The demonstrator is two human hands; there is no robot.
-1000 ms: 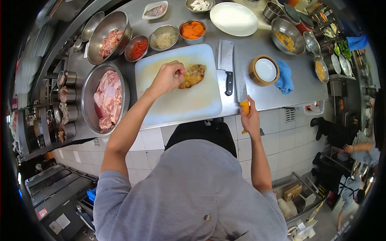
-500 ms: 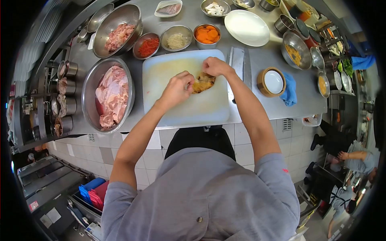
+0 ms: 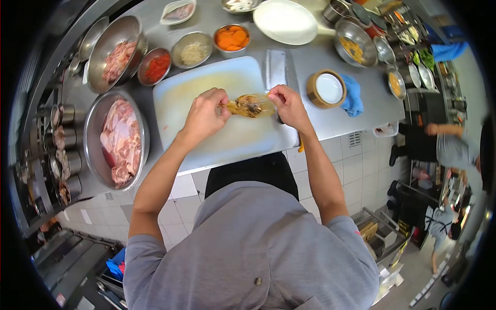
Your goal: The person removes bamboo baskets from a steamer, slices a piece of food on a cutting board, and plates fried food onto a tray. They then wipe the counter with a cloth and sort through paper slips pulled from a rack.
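A golden-brown piece of food with dark patches (image 3: 251, 106) is stretched between my hands above the white cutting board (image 3: 206, 139). My left hand (image 3: 208, 112) pinches its left end. At the right, my right hand (image 3: 289, 106) pinches a thin, see-through edge of the same piece, which may be film or a membrane. A cleaver (image 3: 275, 67) lies at the board's right side, behind my right hand.
Raw meat fills a large metal bowl (image 3: 144, 150) at the left. Behind the board stand bowls of red strips (image 3: 156, 68), pale shreds (image 3: 193, 53) and orange slices (image 3: 232, 37). A bamboo steamer (image 3: 313, 92) and blue cloth (image 3: 352, 95) sit right. Other people stand far right.
The brown piece has been lifted and now spans between both hands, which are farther apart. The view has turned and shifted, so the board and bowls appear farther left.
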